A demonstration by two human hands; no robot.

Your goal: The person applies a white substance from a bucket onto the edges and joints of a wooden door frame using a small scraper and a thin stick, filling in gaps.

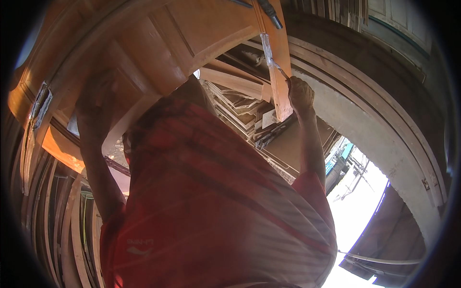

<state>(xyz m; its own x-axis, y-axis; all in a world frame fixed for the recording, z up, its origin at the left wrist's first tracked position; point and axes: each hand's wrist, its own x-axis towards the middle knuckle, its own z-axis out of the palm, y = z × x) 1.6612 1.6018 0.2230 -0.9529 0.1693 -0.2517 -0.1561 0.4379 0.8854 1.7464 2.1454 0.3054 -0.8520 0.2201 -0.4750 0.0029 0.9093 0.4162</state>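
A brown panelled wooden door [158,43] lies across the upper part of the head view. My right hand [301,95] is closed around a tool with a thin metal shaft [282,71]; the fist hides its handle, so its exact kind does not show. The shaft's tip meets a silvery, rough strip [267,49] along the edge of a narrow wooden piece [281,91]. In deep shadow, my left hand [98,91] is against the door's panelled face, its fingers too dark to make out. A dark-handled tool [271,14] rests on the wood above.
Stacked boards and wood offcuts [240,108] lie beyond my body. Long timber strips [62,221] stand at the left. A splintered edge with silvery wrapping [38,105] juts out there. Long boards [365,91] curve along a concrete ledge [384,139] at the right.
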